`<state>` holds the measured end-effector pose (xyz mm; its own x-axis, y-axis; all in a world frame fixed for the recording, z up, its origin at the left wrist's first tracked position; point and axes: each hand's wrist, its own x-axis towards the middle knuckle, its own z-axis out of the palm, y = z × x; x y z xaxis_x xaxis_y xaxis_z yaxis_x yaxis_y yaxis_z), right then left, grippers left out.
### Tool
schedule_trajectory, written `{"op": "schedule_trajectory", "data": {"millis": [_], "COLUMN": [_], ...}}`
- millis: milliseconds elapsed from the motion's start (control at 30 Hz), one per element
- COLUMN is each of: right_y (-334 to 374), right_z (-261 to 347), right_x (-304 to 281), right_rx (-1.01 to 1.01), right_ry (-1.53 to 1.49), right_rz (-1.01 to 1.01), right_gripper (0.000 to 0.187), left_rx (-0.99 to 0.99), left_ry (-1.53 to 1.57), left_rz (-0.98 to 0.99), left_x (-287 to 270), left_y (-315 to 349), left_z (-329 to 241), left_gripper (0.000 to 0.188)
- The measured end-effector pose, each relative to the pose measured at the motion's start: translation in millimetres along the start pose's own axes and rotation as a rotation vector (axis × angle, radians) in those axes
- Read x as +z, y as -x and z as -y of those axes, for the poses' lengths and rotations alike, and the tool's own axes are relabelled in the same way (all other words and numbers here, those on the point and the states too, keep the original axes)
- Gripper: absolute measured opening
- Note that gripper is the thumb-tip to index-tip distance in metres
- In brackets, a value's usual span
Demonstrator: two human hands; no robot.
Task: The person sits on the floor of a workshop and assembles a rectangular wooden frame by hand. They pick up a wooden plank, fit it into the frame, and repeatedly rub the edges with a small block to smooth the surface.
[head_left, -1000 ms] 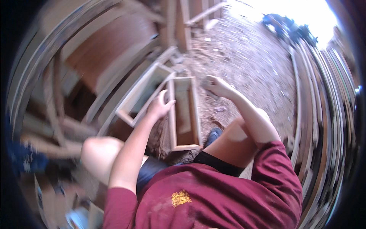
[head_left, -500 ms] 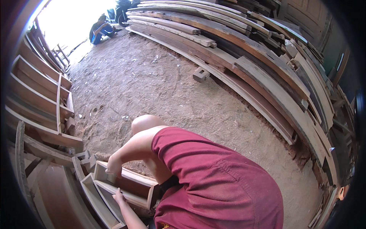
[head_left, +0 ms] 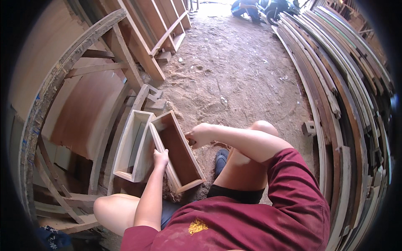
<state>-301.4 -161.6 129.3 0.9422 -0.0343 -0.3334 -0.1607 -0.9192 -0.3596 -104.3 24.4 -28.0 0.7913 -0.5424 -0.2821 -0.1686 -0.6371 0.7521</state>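
A long open wooden box [head_left: 178,152] with a dark brown inside lies on the dirt floor in front of me. My left hand [head_left: 161,159] grips its left wall near the middle. My right hand [head_left: 200,135] holds the right wall, fingers curled over the edge. A second, paler wooden box [head_left: 133,145] lies touching it on the left, leaning against a wooden frame. I am crouched, with both knees and a dark shoe [head_left: 220,161] showing below the boxes.
Curved wooden frames and panels [head_left: 71,83] stand stacked at the left. Long planks [head_left: 335,92] lie piled along the right. Sawdust and dirt cover the floor [head_left: 234,71]. A small wood block [head_left: 309,127] lies at the right. A person crouches by a parked motorbike [head_left: 272,7] far back.
The view has swung sharply: half a second ago it looked toward the plank pile, now it faces the boxes again. Both hands stay on the dark box.
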Motion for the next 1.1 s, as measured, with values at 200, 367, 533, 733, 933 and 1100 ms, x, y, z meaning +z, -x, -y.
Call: {"op": "schedule_trajectory", "data": {"millis": [200, 367, 533, 733, 933, 1100], "right_y": [3.8, -12.2, -14.9, -24.8, -93.1, -141.6], "right_z": [-32.8, -22.6, -34.9, -29.7, -30.8, -63.5], "right_x": [2.0, -10.4, 20.0, 27.5, 38.1, 54.1], "right_rx": [-0.003, 0.312, 0.376, 0.642, 0.651, 0.69], "right_ry": [0.041, -0.264, -0.657, -1.164, -1.181, -1.161], "right_rz": [0.031, -0.007, -0.096, -0.245, -0.579, -0.79], "right_gripper": [0.039, 0.058, 0.043, 0.035, 0.03, 0.03], "left_rx": [0.023, 0.03, 0.008, -0.077, -0.095, -0.066], "left_ry": [-0.014, -0.028, -0.049, -0.036, -0.082, -0.025], "left_rz": [-0.011, -0.029, -0.043, 0.012, 0.016, -0.042], "left_x": [-3.7, -12.6, -13.8, -16.4, -24.1, -23.9], "left_y": [2.0, 1.4, 8.2, 13.0, 17.9, 23.3], "left_z": [-26.5, -19.6, -32.8, -43.2, -55.7, -58.3], "left_gripper": [0.062, 0.063, 0.063, 0.061, 0.047, 0.042]}}
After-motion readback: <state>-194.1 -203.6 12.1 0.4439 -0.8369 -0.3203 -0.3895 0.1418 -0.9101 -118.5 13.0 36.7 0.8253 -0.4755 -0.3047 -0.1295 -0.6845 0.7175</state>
